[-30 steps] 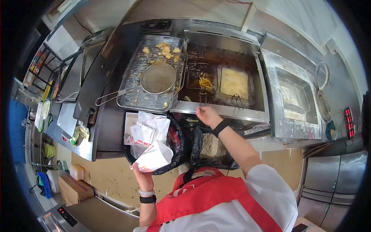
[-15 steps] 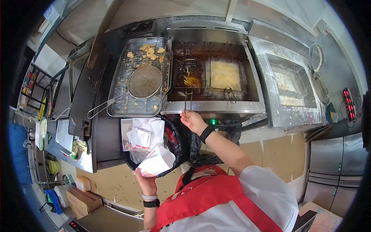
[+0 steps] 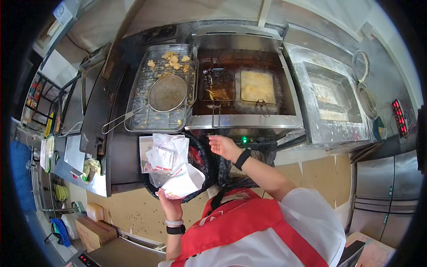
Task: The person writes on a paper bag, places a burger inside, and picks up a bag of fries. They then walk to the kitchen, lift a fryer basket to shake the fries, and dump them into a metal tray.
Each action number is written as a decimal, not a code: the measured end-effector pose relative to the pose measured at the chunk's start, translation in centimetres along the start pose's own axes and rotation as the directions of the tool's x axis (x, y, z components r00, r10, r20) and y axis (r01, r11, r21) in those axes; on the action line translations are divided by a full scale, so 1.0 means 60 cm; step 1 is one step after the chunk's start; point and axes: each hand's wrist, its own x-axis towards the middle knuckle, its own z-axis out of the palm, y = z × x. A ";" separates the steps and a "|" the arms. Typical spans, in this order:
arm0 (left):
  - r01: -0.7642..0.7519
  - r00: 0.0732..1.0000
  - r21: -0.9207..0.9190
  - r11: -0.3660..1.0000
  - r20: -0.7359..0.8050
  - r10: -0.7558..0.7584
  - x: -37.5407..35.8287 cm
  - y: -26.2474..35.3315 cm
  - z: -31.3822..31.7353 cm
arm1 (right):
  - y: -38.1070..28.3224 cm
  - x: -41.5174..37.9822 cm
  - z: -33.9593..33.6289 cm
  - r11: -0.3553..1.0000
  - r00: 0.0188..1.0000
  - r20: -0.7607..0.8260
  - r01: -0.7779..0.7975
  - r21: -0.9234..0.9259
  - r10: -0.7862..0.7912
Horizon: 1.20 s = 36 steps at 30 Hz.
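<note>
My left hand [image 3: 170,204] grips the lower edge of a white printed paper bag [image 3: 184,180], above a bin lined with black plastic [image 3: 206,173]. My right hand [image 3: 223,147] is open and empty in front of the fryer [image 3: 249,122], just below and apart from the wire handle [image 3: 216,118] of the left fry basket. Some fries [image 3: 220,94] show in that basket, in dark oil. In the right basket [image 3: 258,86], pale foam covers the surface and hides what is beneath.
Left of the fryer, a rack tray [image 3: 138,116] bears fried pieces [image 3: 175,60] and a round long-handled strainer [image 3: 167,93]. On the right stands a floury steel station with a mesh basket [image 3: 329,95]. A red digital display [image 3: 399,118] sits farther right. Cardboard [image 3: 329,178] covers the floor.
My right hand has let go of the left basket's handle and drawn back towards me. The fries look lower in the oil. My left hand stays at the paper bag.
</note>
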 end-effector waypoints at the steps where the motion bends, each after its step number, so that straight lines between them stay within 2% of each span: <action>1: 0.002 1.000 0.000 1.000 0.008 -0.002 -0.001 0.001 0.003 | 0.008 -0.015 -0.008 0.998 0.999 0.016 -0.028 -0.055 0.029; 4: 0.005 1.000 0.004 1.000 0.011 -0.005 -0.006 0.001 0.016 | 0.040 -0.056 -0.056 0.974 0.992 -0.077 -0.109 -0.198 0.095; 7: 0.028 0.999 -0.031 0.999 0.024 -0.028 -0.006 -0.004 0.028 | 0.076 -0.087 -0.157 0.950 0.981 -0.157 -0.153 -0.271 0.113; 8: 0.042 0.999 -0.040 0.998 0.028 -0.041 -0.006 -0.006 0.032 | 0.112 -0.075 -0.245 0.679 0.968 0.051 0.210 -0.704 -0.247; 9: 0.055 0.998 -0.049 0.997 0.033 -0.053 -0.005 -0.008 0.037 | 0.150 -0.056 -0.349 0.137 0.815 0.388 0.484 -0.864 -0.431; 10: 0.055 0.998 -0.049 0.997 0.041 -0.053 -0.004 -0.009 0.041 | 0.164 -0.062 -0.418 -0.084 0.773 0.472 0.486 -0.870 -0.424; 11: 0.076 0.995 -0.048 0.996 0.062 -0.073 -0.003 -0.010 0.045 | 0.173 -0.078 -0.481 0.010 0.906 0.286 0.304 -0.953 -0.313; 12: 0.096 0.992 -0.046 0.994 0.081 -0.092 -0.003 -0.011 0.049 | 0.181 -0.092 -0.549 0.033 0.971 0.119 0.129 -0.991 -0.206; 13: 0.095 0.992 -0.047 0.994 0.084 -0.091 0.000 -0.016 0.049 | 0.193 -0.095 -0.631 0.050 0.995 0.000 0.005 -0.999 -0.095; 14: 0.093 0.989 -0.052 0.994 0.118 -0.086 0.006 -0.022 0.046 | 0.180 -0.134 -0.633 -0.005 0.986 -0.125 -0.126 -0.992 -0.111; 15: 0.089 0.985 -0.057 0.994 0.152 -0.080 0.008 -0.024 0.046 | 0.165 -0.166 -0.625 0.061 0.959 -0.240 -0.233 -0.970 -0.148; 16: 0.084 0.986 -0.059 0.995 0.152 -0.074 0.008 -0.024 0.049 | 0.152 -0.194 -0.619 0.188 0.917 -0.363 -0.331 -0.925 -0.168; 17: 0.100 0.984 -0.038 0.994 0.154 -0.093 0.007 -0.024 0.052 | 0.139 -0.221 -0.595 0.473 0.837 -0.527 -0.410 -0.780 -0.145; 18: 0.117 0.981 -0.019 0.993 0.156 -0.113 0.006 -0.024 0.056 | 0.132 -0.240 -0.577 0.694 0.761 -0.641 -0.410 -0.592 -0.098; 19: 0.112 0.982 -0.027 0.993 0.153 -0.107 0.004 -0.024 0.063 | 0.123 -0.258 -0.545 0.819 0.706 -0.705 -0.368 -0.440 -0.062; 20: 0.119 0.978 -0.011 0.993 0.172 -0.115 0.001 -0.022 0.071 | 0.119 -0.267 -0.519 0.872 0.682 -0.730 -0.331 -0.360 -0.042; 22: 0.116 0.977 -0.003 0.993 0.182 -0.114 -0.001 -0.024 0.079 | 0.118 -0.265 -0.490 0.888 0.668 -0.742 -0.312 -0.336 -0.046; 23: 0.108 0.972 -0.004 0.994 0.208 -0.105 0.001 -0.029 0.080 | 0.149 -0.228 -0.558 0.712 0.808 -0.576 -0.329 -0.620 -0.128; 24: 0.099 0.968 -0.005 0.995 0.232 -0.095 0.001 -0.031 0.082 | 0.184 -0.189 -0.637 0.430 0.908 -0.365 -0.251 -0.867 -0.207; 25: 0.088 0.972 -0.015 0.996 0.222 -0.082 -0.001 -0.030 0.086 | 0.184 -0.186 -0.611 0.151 0.952 -0.146 -0.108 -0.983 -0.270; 26: 0.116 0.966 -0.012 0.993 0.234 -0.110 -0.004 -0.029 0.089 | 0.185 -0.182 -0.583 0.611 0.905 -0.406 -0.251 -0.751 -0.128; 27: 0.143 0.960 -0.011 0.990 0.246 -0.136 -0.006 -0.028 0.092 | 0.151 -0.213 -0.447 0.909 0.777 -0.629 -0.280 -0.309 0.026; 28: 0.129 0.965 -0.021 0.991 0.234 -0.121 -0.008 -0.028 0.093 | 0.151 -0.204 -0.439 0.902 0.784 -0.620 -0.286 -0.324 0.026; 30: 0.147 0.964 -0.018 0.989 0.229 -0.139 -0.012 -0.028 0.092 | 0.163 -0.188 -0.429 0.958 0.937 -0.335 -0.181 -0.221 0.099; 31: 0.136 0.968 -0.026 0.990 0.218 -0.127 -0.014 -0.028 0.090 | 0.174 -0.173 -0.438 0.978 0.977 -0.176 -0.146 -0.150 0.119; 33: 0.154 0.966 -0.060 0.986 0.217 -0.138 -0.016 -0.028 0.084 | 0.182 -0.146 -0.436 0.976 0.977 -0.163 -0.160 -0.148 0.136; 35: 0.155 0.969 -0.079 0.985 0.209 -0.136 -0.020 -0.027 0.078 | 0.181 -0.138 -0.420 0.821 0.970 -0.238 -0.167 -0.545 0.039; 36: 0.164 0.968 -0.094 0.982 0.209 -0.142 -0.022 -0.026 0.076 | 0.173 -0.146 -0.396 0.817 0.972 -0.232 -0.168 -0.551 0.043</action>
